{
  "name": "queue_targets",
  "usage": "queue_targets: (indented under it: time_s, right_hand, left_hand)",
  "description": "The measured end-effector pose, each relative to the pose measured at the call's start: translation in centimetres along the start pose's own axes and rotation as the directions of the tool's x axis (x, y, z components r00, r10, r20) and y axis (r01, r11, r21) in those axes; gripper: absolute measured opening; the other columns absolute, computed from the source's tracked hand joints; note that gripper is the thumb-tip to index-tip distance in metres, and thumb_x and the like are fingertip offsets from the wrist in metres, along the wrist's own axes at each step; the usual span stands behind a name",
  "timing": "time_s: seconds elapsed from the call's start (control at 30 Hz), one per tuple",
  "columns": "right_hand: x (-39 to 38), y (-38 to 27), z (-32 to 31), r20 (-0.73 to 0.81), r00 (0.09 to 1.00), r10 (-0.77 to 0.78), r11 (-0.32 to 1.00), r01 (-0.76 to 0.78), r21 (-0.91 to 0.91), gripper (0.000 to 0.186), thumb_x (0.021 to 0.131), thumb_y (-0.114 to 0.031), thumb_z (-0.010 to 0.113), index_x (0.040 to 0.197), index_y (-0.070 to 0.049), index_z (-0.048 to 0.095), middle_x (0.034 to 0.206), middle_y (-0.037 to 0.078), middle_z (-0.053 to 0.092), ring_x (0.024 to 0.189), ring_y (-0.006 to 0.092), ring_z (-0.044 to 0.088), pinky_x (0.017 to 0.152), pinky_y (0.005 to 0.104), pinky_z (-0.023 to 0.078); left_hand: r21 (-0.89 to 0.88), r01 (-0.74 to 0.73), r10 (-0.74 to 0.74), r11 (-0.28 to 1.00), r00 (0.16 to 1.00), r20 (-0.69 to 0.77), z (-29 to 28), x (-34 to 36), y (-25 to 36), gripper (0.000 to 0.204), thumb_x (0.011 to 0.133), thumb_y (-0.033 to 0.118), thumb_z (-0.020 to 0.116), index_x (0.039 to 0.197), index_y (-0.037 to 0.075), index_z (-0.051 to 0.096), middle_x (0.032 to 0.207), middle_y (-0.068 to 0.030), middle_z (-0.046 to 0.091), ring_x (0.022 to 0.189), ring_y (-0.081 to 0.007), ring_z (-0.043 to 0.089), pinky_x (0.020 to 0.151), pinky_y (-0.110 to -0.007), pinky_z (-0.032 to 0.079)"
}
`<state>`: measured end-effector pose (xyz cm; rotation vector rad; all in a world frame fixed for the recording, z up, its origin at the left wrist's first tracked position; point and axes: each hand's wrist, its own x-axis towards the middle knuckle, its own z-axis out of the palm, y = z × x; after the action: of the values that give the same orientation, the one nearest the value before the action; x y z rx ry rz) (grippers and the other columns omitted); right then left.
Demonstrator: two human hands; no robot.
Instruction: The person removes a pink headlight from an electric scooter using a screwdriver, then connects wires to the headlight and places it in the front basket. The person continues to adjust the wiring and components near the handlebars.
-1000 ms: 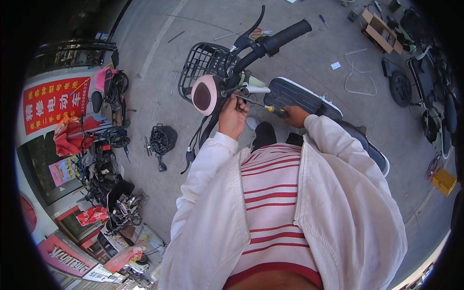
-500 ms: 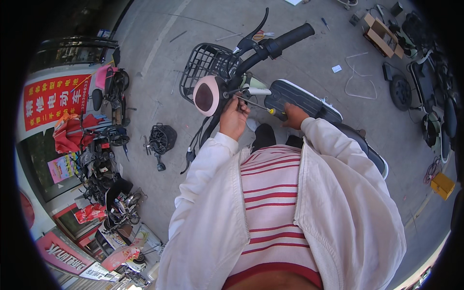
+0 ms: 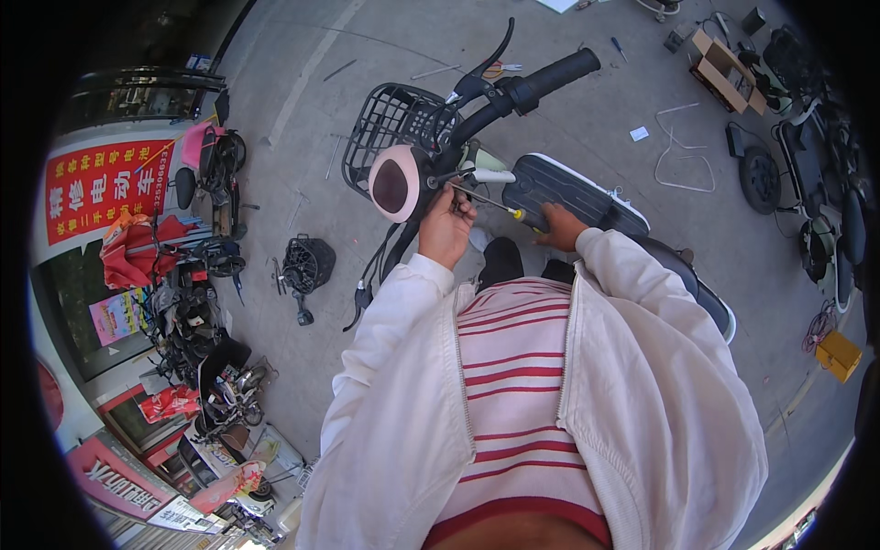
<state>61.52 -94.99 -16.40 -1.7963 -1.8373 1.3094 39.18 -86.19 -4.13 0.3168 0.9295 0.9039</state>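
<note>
A screwdriver (image 3: 519, 215) with a yellow and dark handle lies slantwise between my hands. Around its handle end my right hand (image 3: 562, 226) is closed, and the long metal shaft points left toward the handlebar stem. My left hand (image 3: 446, 229) is pinched at the shaft's tip, beside the stem; what its fingers grip is hidden. Both hands work just behind the pink display housing (image 3: 394, 183) of an electric bike. Its handlebar grip (image 3: 564, 81) reaches up to the right, and a black wire basket (image 3: 376, 119) sits beyond the housing. A black footboard (image 3: 573, 194) extends to the right.
Pliers (image 3: 504, 67) and another screwdriver (image 3: 619, 48) lie on the concrete floor. Bent white wire (image 3: 683, 151) and a loose basket part (image 3: 307, 264) are there too. At right stand a cardboard box (image 3: 724, 69), a wheel (image 3: 761, 174) and a yellow box (image 3: 838, 355). Parked scooters (image 3: 213, 165) line the left.
The screwdriver handle and my right hand have shifted very slightly. The handlebar and pink housing sit a little farther right and lower in view. My left hand keeps its place at the stem.
</note>
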Motion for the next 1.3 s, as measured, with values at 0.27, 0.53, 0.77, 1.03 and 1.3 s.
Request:
queue_targets:
  time_s: [0.27, 0.53, 0.77, 1.03, 1.3]
  right_hand:
    - [0.4, 0.1, 0.4, -0.024, 0.998, 0.055, 0.996, -0.057, -0.064, 0.065, 0.069, -0.03, 0.079, 0.12, -0.002, 0.048, 0.112, 0.025, 0.057, 0.104, 0.0398, 0.057, 0.089, 0.0418, 0.046]
    - [1.6, 1.7, 0.1, 0.231, 0.973, 0.031, 0.999, -0.037, 0.021, 0.068, 0.066, -0.028, 0.082, 0.118, -0.001, 0.048, 0.111, 0.026, 0.056, 0.106, 0.0412, 0.056, 0.092, 0.0421, 0.045]
    - [0.5, 1.6, 1.0, -0.016, 0.999, 0.033, 0.999, -0.034, -0.01, 0.057, 0.067, -0.023, 0.08, 0.112, -0.002, 0.052, 0.109, 0.026, 0.057, 0.105, 0.0405, 0.057, 0.091, 0.0416, 0.046]
    - [-0.2, 0.0, -0.2, -0.059, 0.993, 0.103, 0.992, -0.107, -0.066, 0.061, 0.07, -0.025, 0.077, 0.118, 0.001, 0.05, 0.103, 0.025, 0.058, 0.101, 0.0412, 0.056, 0.089, 0.043, 0.045]
    - [0.5, -0.2, -0.4, 0.014, 0.999, 0.045, 0.995, -0.044, -0.086, 0.058, 0.068, -0.025, 0.08, 0.11, 0.0, 0.047, 0.11, 0.025, 0.057, 0.102, 0.0417, 0.058, 0.089, 0.0428, 0.047]
  left_hand:
    - [-0.06, 0.008, -0.008, 0.998, 1.0, 0.0, -0.5, 0.2, -0.3, 0.02, 0.099, 0.018, 0.046, 0.107, 0.006, 0.059, 0.079, -0.0018, 0.05, 0.072, -0.0136, 0.046, 0.067, -0.03, 0.042]
    - [-0.088, 0.017, -0.017, 0.996, 1.0, 0.004, -0.5, 0.2, -0.4, 0.02, 0.098, 0.017, 0.044, 0.109, 0.006, 0.058, 0.08, -0.0025, 0.05, 0.072, -0.0142, 0.045, 0.068, -0.03, 0.041]
    - [-0.097, 0.015, -0.015, 0.995, 1.0, 0.004, -0.2, 0.0, -0.4, 0.019, 0.098, 0.017, 0.046, 0.107, 0.007, 0.058, 0.08, -0.0023, 0.05, 0.072, -0.0145, 0.046, 0.067, -0.03, 0.041]
    - [-0.116, 0.025, -0.025, 0.993, 1.0, 0.001, -0.4, 0.0, -0.5, 0.016, 0.097, 0.019, 0.049, 0.104, 0.006, 0.057, 0.079, -0.0028, 0.051, 0.072, -0.0146, 0.047, 0.068, -0.028, 0.043]
    - [-0.143, 0.022, -0.019, 0.989, 1.0, 0.023, -0.3, 0.3, -0.6, 0.016, 0.097, 0.019, 0.05, 0.103, 0.007, 0.06, 0.078, -0.0009, 0.051, 0.07, -0.013, 0.047, 0.066, -0.029, 0.043]
